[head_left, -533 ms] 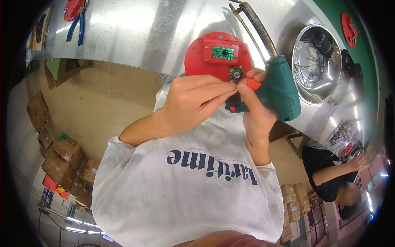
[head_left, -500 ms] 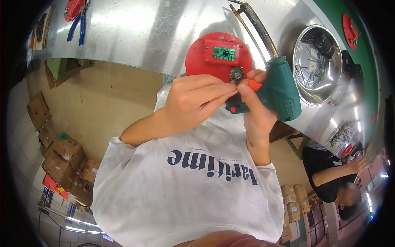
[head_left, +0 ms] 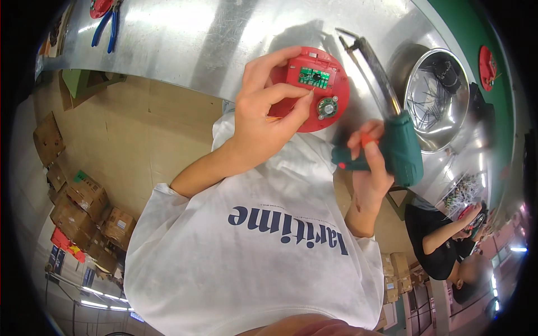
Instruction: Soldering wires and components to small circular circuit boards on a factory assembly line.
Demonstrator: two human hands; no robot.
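My right hand (head_left: 374,159) grips a green soldering gun (head_left: 404,151), fingers around its handle by the orange trigger. Its long metal tube and tip (head_left: 376,73) slant up and left, apart from the red disc. With my left hand (head_left: 263,109) I pinch a thin wire between thumb and finger, close to a green circuit board (head_left: 315,77); an orange-yellow stretch of wire shows by the palm. Another left finger rests along the top of the round red plastic housing (head_left: 341,84) carrying that board. A small round metal speaker-like part (head_left: 327,108) sits on the housing below the board.
At right stands a steel bowl (head_left: 430,147) with dark thin pieces inside. Blue-handled pliers (head_left: 105,31) lie far left on the metal table (head_left: 185,39). Another red housing (head_left: 486,67) lies on the green surface. A person in black (head_left: 434,238) works at lower right.
The soldering gun and my right hand have moved right and down, away from the housing. My left hand has moved up onto the housing, its pinch now near the circuit board; the housing has shifted slightly.
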